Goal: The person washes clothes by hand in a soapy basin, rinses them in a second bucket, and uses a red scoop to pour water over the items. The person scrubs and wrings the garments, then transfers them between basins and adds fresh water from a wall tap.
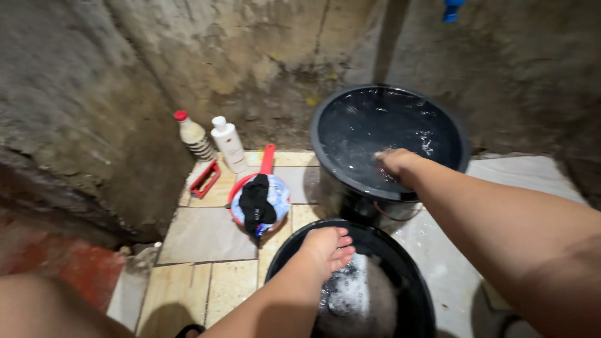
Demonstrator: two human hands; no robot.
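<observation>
My left hand point(327, 248) hovers over the near black basin point(413, 281), which holds grey soapy water point(357, 297). Its fingers bend down loosely towards the foam and hold nothing that I can see. My right hand point(393, 161) reaches into the large black bucket point(325, 156) behind it. The fingertips dip into the clear water point(388, 122) near the front rim, and the water hides them.
On the tiled floor point(206, 235) to the left lies a red dipper point(268, 159) with a black cloth point(255, 203) draped over it. Two plastic bottles point(228, 144) and a red brush point(205, 179) stand by the rough concrete wall point(81, 112). A blue tap point(452, 9) sticks out above.
</observation>
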